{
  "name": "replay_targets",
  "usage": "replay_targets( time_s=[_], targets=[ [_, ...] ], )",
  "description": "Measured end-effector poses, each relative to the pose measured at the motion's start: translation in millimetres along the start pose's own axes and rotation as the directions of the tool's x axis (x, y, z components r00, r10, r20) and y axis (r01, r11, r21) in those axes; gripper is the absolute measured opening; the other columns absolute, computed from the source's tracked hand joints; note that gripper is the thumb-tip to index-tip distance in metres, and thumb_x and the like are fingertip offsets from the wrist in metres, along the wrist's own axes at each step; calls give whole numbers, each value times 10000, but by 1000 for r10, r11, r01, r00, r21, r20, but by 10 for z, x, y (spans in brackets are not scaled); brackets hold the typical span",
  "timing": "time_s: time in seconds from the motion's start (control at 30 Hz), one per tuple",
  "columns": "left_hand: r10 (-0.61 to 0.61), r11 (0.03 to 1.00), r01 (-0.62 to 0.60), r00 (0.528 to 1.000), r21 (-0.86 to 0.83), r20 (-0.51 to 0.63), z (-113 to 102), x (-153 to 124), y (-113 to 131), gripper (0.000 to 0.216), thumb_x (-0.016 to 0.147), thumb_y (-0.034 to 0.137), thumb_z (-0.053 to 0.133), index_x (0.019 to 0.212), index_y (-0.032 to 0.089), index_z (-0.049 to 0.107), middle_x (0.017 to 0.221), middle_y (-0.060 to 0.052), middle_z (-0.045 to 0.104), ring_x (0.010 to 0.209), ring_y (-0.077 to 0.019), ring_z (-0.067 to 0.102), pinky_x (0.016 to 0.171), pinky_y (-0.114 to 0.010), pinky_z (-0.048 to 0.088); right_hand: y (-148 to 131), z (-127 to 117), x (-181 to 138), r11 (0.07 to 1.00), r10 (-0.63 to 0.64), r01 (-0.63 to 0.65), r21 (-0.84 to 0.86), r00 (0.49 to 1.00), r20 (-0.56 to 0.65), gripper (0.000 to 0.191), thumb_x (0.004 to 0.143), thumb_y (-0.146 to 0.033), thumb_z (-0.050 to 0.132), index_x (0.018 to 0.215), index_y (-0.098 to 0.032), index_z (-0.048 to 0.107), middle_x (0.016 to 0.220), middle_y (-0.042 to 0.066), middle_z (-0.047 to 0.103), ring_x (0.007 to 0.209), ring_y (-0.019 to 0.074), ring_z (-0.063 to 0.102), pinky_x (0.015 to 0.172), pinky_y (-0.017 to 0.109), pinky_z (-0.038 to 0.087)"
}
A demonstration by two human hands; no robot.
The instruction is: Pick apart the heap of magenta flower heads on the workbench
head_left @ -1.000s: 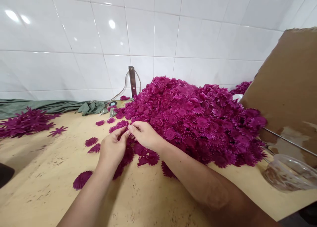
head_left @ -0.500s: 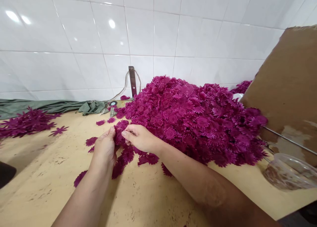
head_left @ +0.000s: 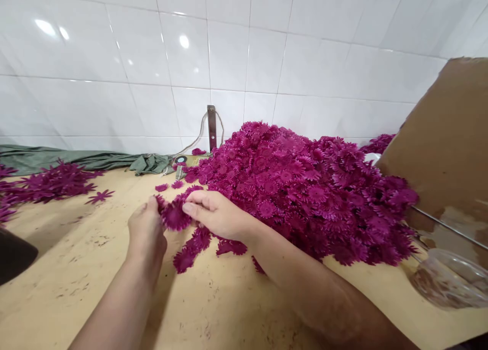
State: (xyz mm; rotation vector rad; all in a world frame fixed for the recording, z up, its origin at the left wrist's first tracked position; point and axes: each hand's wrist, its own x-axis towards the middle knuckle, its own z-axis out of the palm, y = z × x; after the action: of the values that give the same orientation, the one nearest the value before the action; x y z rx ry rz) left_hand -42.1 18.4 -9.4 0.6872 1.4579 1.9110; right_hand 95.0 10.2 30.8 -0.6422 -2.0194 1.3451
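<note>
A magenta artificial flower layer (head_left: 176, 213) with fringed petals is stretched between my two hands, above the table. My right hand (head_left: 219, 215) is closed, thumb and fingers pinching its right edge. My left hand (head_left: 147, 231) is closed at the left side of the flower; its fingertips are turned away and partly hidden, but magenta petals show at them. Just below lie loose flower layers (head_left: 192, 249) overlapping in a row. Behind my right hand rises a big heap of the same flower layers (head_left: 290, 177).
Larger star-shaped petal pieces (head_left: 61, 182) lie at the left by a green cloth (head_left: 87, 159). A dark object (head_left: 15, 256) sits at the left edge. On the right are a cardboard sheet (head_left: 450, 136), a thin metal rod (head_left: 450, 225) and a clear plastic tub (head_left: 453, 279). A tiled wall stands behind.
My left hand has moved a little left and away from my right hand, so more of the flower between them shows. The view has shifted slightly left.
</note>
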Motion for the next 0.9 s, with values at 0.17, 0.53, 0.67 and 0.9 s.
replay_targets(
  time_s=[0.17, 0.53, 0.67, 0.9],
  targets=[
    [25, 999, -27, 998, 20, 58, 120, -167, 85, 257, 541, 128, 572, 788, 194, 605, 885, -29, 641, 910, -169, 577, 857, -301, 433, 283, -86, 125, 988, 150, -149, 29, 927, -345, 197, 824, -216, 480, 637, -155, 470, 559, -42, 459, 510, 69, 422, 538, 208, 353],
    [-72, 992, 33, 938, 120, 339, 139, -183, 10, 451, 339, 316, 786, 728, 145, 635, 591, 16, 615, 622, -135, 557, 642, -271, 447, 375, -118, 173, 969, 245, -212, 125, 888, -389, 337, 881, -311, 395, 581, -162, 427, 524, -24, 481, 470, 70, 457, 505, 198, 370],
    [-89, 990, 38, 919, 139, 384, 137, -192, 0, 428, 375, 381, 786, 701, 145, 640, 635, -8, 642, 657, -147, 570, 634, -266, 444, 363, -126, 151, 965, 133, -211, -154, 903, -408, 309, 882, -319, 391, 612, -172, 421, 598, 0, 513, 550, 98, 509, 566, 229, 395],
    [-71, 997, 56, 924, 52, 376, 152, -206, 5, 434, 334, 362, 795, 676, 155, 627, 611, 15, 627, 578, -113, 532, 599, -244, 440, 222, -130, 67, 841, 115, -288, -458, 922, -369, 361, 900, -348, 336, 610, -169, 457, 632, 33, 562, 596, 122, 515, 615, 251, 374]
  ],
)
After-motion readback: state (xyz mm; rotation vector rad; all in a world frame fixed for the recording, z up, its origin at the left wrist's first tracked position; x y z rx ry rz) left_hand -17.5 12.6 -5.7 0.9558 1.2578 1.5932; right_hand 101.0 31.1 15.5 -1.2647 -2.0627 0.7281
